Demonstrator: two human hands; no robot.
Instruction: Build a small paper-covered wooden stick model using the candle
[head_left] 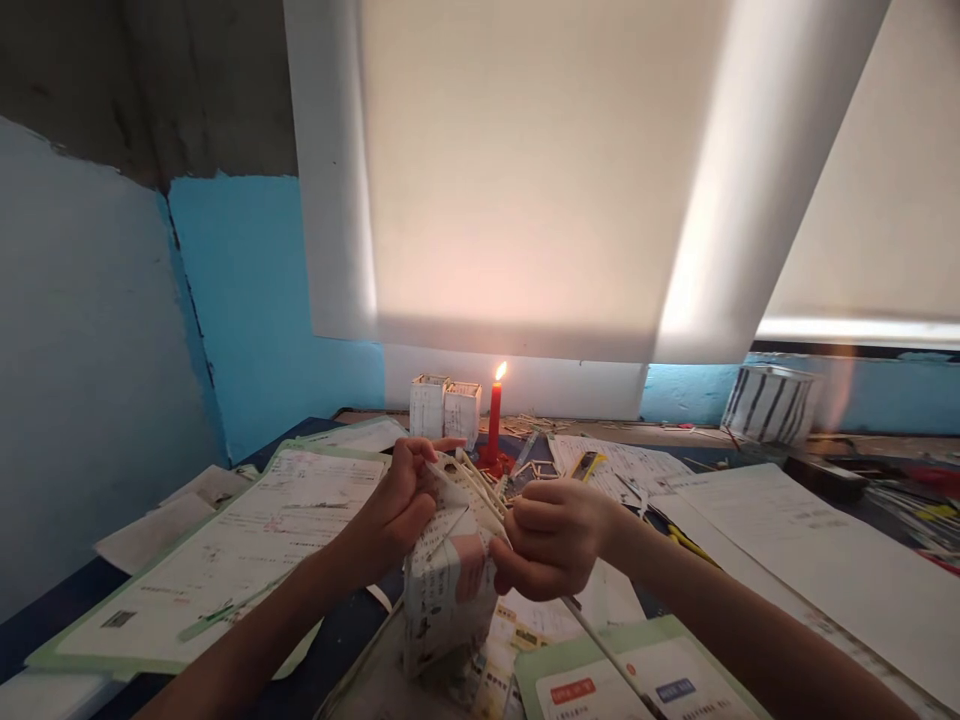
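Observation:
A small box of printed paper stands tilted in front of me, with pale thin sticks along its upper edge. My left hand is closed on the box's upper left corner, one finger stretched across the top. Curled in a pinch, my right hand grips the box's right upper edge by the sticks. Its fingertips are partly hidden. A long thin rod slants down from beneath the right hand; whether that hand holds it I cannot tell. Just behind the box burns a red candle, close to both hands.
Two paper-sided boxes stand left of the candle. Loose sticks and a yellow utility knife lie behind my right hand. Printed sheets cover the left side, more papers the right. A striped box stands far right.

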